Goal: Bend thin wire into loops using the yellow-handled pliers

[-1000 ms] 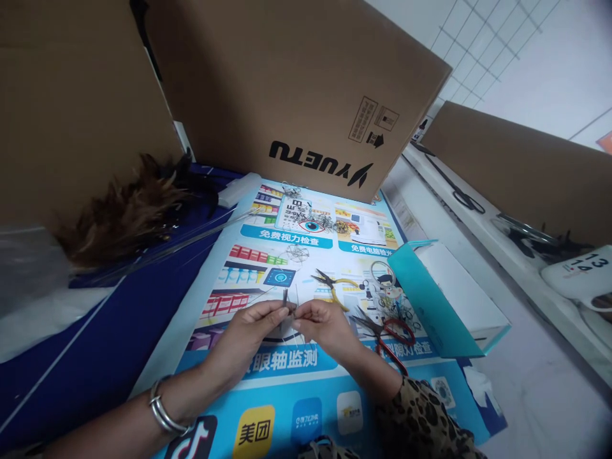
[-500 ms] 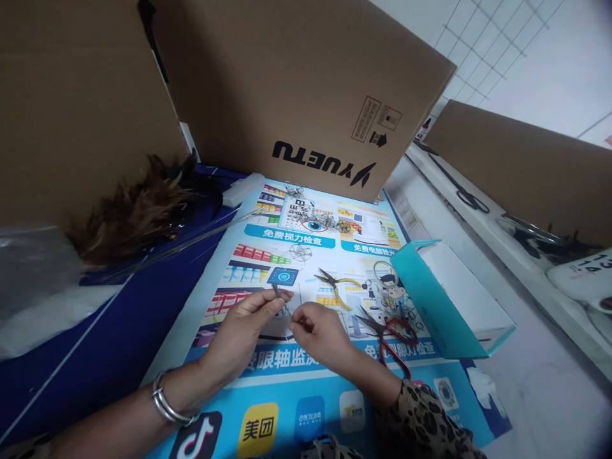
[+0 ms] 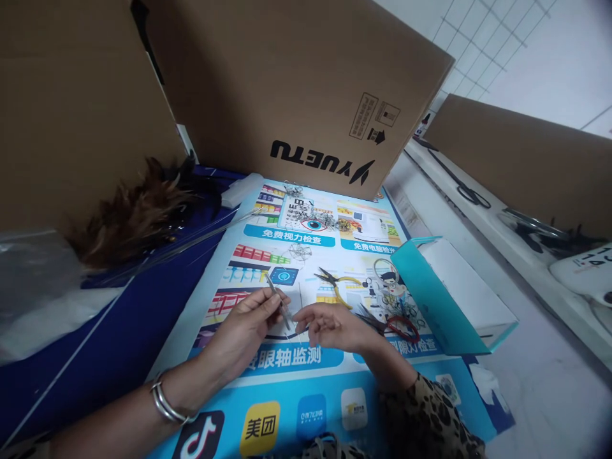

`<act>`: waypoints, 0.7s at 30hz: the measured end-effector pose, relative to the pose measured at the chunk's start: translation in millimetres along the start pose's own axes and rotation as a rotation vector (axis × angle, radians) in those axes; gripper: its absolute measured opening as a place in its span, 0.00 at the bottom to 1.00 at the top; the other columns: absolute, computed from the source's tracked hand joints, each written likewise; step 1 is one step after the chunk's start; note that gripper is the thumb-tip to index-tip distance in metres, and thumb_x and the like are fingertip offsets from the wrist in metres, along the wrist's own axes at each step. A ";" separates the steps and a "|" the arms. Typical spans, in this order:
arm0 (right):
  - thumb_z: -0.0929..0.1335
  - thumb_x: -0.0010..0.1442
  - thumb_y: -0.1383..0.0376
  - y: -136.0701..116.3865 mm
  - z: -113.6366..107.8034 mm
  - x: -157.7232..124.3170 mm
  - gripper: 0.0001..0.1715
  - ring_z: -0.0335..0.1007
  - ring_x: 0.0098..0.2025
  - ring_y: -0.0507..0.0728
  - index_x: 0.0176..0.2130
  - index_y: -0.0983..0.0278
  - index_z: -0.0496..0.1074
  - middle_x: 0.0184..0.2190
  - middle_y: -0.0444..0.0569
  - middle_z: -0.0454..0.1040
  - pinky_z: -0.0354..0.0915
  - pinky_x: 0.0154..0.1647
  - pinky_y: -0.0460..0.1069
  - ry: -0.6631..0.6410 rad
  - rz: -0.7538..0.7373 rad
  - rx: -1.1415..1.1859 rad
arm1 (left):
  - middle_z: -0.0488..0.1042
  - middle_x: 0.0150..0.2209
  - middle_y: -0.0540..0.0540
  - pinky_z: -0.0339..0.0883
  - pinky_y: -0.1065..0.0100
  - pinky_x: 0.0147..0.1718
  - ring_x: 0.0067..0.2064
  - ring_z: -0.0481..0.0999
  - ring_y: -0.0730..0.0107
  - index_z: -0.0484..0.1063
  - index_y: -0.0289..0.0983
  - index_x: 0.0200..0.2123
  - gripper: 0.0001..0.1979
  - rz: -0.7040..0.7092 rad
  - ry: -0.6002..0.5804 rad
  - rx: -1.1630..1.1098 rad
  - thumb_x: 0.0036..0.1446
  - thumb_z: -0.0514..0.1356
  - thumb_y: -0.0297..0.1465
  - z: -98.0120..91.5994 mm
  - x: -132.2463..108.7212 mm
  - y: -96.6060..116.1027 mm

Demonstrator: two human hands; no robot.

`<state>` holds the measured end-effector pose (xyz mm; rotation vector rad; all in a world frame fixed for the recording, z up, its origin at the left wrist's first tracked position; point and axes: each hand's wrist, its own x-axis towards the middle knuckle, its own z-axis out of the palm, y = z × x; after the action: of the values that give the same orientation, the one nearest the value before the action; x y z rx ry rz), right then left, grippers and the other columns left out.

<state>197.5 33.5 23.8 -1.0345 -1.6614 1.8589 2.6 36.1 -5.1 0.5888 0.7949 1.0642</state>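
My left hand [image 3: 248,328] pinches a thin metal tool, likely tweezers [image 3: 278,299], which slants down to the right over the printed poster [image 3: 287,382]. My right hand [image 3: 329,326] hovers just right of the tool's tip with fingers loosely spread; whether a fine wire sits between them I cannot tell. Yellow-handled pliers [image 3: 337,284] lie just beyond my right hand. Red-handled scissors [image 3: 394,326] lie to its right. Small wire pieces [image 3: 299,252] rest further up the poster.
A large cardboard box [image 3: 296,95] stands behind the poster. A pile of brown feathers [image 3: 134,213] lies at the left on blue cloth. A teal and white box [image 3: 449,299] sits at the right. Another cardboard sheet [image 3: 521,159] and black scissors [image 3: 471,194] are far right.
My hands have moved apart. The right hand's pinch has loosened to spread fingers, and the tool in my left hand has tilted from upright to slanting.
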 end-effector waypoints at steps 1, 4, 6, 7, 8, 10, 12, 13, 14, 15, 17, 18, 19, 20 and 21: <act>0.66 0.47 0.67 -1.5 -0.7 0.2 0.23 0.65 0.27 0.48 0.45 0.67 0.67 0.35 0.48 0.71 0.61 0.29 0.44 -0.005 0.012 0.030 | 0.70 0.35 0.48 0.64 0.74 0.32 0.35 0.68 0.73 0.72 0.37 0.32 0.05 -0.004 -0.002 0.001 0.52 0.62 0.32 0.0 0.1 -0.3; 0.65 0.50 0.64 1.8 1.4 3.7 0.21 0.65 0.25 0.47 0.46 0.66 0.65 0.35 0.47 0.70 0.58 0.24 0.42 0.107 0.036 0.039 | 0.71 0.34 0.48 0.64 0.72 0.31 0.32 0.68 0.74 0.72 0.37 0.32 0.06 -0.023 -0.007 0.016 0.51 0.63 0.33 0.8 -0.2 -1.1; 0.65 0.53 0.62 8.3 4.6 7.2 0.21 0.64 0.24 0.46 0.47 0.64 0.63 0.34 0.45 0.70 0.58 0.23 0.42 0.184 0.030 -0.014 | 0.72 0.34 0.48 0.64 0.71 0.31 0.31 0.69 0.73 0.71 0.37 0.32 0.06 -0.041 -0.019 0.029 0.51 0.62 0.33 1.9 -0.6 -1.5; 0.65 0.54 0.61 11.2 5.8 8.6 0.20 0.64 0.24 0.47 0.47 0.64 0.63 0.32 0.44 0.69 0.59 0.23 0.42 0.203 0.018 -0.058 | 0.73 0.34 0.48 0.64 0.71 0.31 0.31 0.69 0.73 0.70 0.37 0.32 0.07 -0.042 -0.025 0.038 0.51 0.62 0.34 2.4 -0.8 -1.4; 0.64 0.56 0.60 13.1 6.5 9.6 0.19 0.64 0.24 0.47 0.47 0.63 0.63 0.31 0.43 0.69 0.60 0.24 0.42 0.230 0.005 -0.127 | 0.74 0.34 0.47 0.64 0.71 0.32 0.32 0.70 0.72 0.70 0.38 0.33 0.07 -0.038 -0.031 0.052 0.52 0.61 0.34 2.6 -1.0 -1.1; 0.63 0.57 0.61 12.7 5.4 10.3 0.13 0.64 0.27 0.48 0.43 0.63 0.67 0.30 0.43 0.70 0.60 0.27 0.43 0.322 -0.011 -0.355 | 0.74 0.35 0.47 0.65 0.68 0.35 0.34 0.71 0.69 0.69 0.38 0.34 0.07 -0.007 -0.038 0.113 0.54 0.59 0.35 2.1 -1.1 1.0; 0.63 0.58 0.63 7.3 2.0 10.6 0.09 0.65 0.31 0.50 0.35 0.63 0.70 0.30 0.44 0.71 0.59 0.30 0.43 0.425 0.003 -0.666 | 0.75 0.35 0.47 0.64 0.66 0.40 0.37 0.72 0.66 0.69 0.38 0.34 0.07 0.089 -0.030 0.259 0.56 0.57 0.36 -0.1 -1.4 5.1; 0.63 0.57 0.64 3.9 0.2 11.4 0.08 0.65 0.32 0.50 0.33 0.63 0.71 0.30 0.44 0.71 0.58 0.31 0.44 0.457 0.020 -0.802 | 0.75 0.35 0.47 0.62 0.65 0.42 0.39 0.72 0.65 0.69 0.38 0.34 0.08 0.155 -0.026 0.366 0.56 0.56 0.36 -1.7 -1.7 7.5; 0.63 0.57 0.64 0.6 -1.3 13.0 0.08 0.66 0.33 0.51 0.32 0.63 0.71 0.30 0.44 0.72 0.58 0.32 0.44 0.463 0.040 -0.911 | 0.75 0.36 0.47 0.61 0.64 0.43 0.40 0.72 0.64 0.70 0.39 0.34 0.08 0.225 -0.023 0.482 0.57 0.55 0.36 -3.6 -2.1 9.8; 0.63 0.57 0.64 -2.0 -2.2 15.7 0.09 0.66 0.34 0.51 0.32 0.62 0.72 0.31 0.45 0.72 0.58 0.32 0.44 0.451 0.066 -1.004 | 0.75 0.36 0.47 0.61 0.65 0.44 0.41 0.71 0.64 0.70 0.39 0.33 0.09 0.287 -0.023 0.595 0.57 0.55 0.36 -5.8 -2.4 11.6; 0.62 0.58 0.62 -4.9 -2.3 23.9 0.11 0.68 0.35 0.52 0.33 0.61 0.72 0.33 0.46 0.73 0.59 0.33 0.45 0.404 0.149 -1.182 | 0.74 0.37 0.48 0.61 0.66 0.42 0.40 0.71 0.64 0.71 0.39 0.34 0.09 0.362 -0.049 0.768 0.57 0.53 0.36 -10.7 -2.3 12.4; 0.61 0.58 0.61 -5.3 -1.4 29.0 0.12 0.68 0.36 0.54 0.34 0.61 0.72 0.34 0.47 0.73 0.60 0.33 0.45 0.371 0.202 -1.278 | 0.74 0.36 0.48 0.61 0.67 0.41 0.40 0.71 0.63 0.72 0.40 0.34 0.10 0.376 -0.069 0.822 0.57 0.53 0.36 -13.3 -1.8 11.1; 0.61 0.57 0.59 -5.3 -0.2 34.1 0.13 0.69 0.38 0.56 0.35 0.61 0.72 0.35 0.49 0.73 0.61 0.34 0.47 0.326 0.257 -1.371 | 0.75 0.35 0.48 0.61 0.68 0.40 0.39 0.71 0.63 0.72 0.40 0.35 0.10 0.384 -0.091 0.858 0.57 0.53 0.36 -15.9 -0.8 8.7; 0.62 0.56 0.58 -5.1 1.3 39.0 0.14 0.69 0.38 0.57 0.36 0.63 0.72 0.36 0.51 0.74 0.62 0.35 0.48 0.305 0.282 -1.408 | 0.75 0.35 0.48 0.62 0.68 0.39 0.39 0.72 0.63 0.72 0.40 0.35 0.09 0.387 -0.115 0.885 0.56 0.54 0.36 -18.4 0.7 5.5; 0.63 0.55 0.58 -4.9 2.8 43.3 0.15 0.70 0.39 0.59 0.37 0.64 0.72 0.36 0.53 0.74 0.62 0.36 0.49 0.288 0.299 -1.433 | 0.75 0.35 0.48 0.62 0.69 0.38 0.38 0.72 0.63 0.72 0.41 0.36 0.09 0.394 -0.117 0.900 0.56 0.55 0.35 -20.7 2.4 1.9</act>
<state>167.5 64.8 18.2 -1.9662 -2.6765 0.2766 -14.5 40.1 -16.5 1.6075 1.0709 0.9736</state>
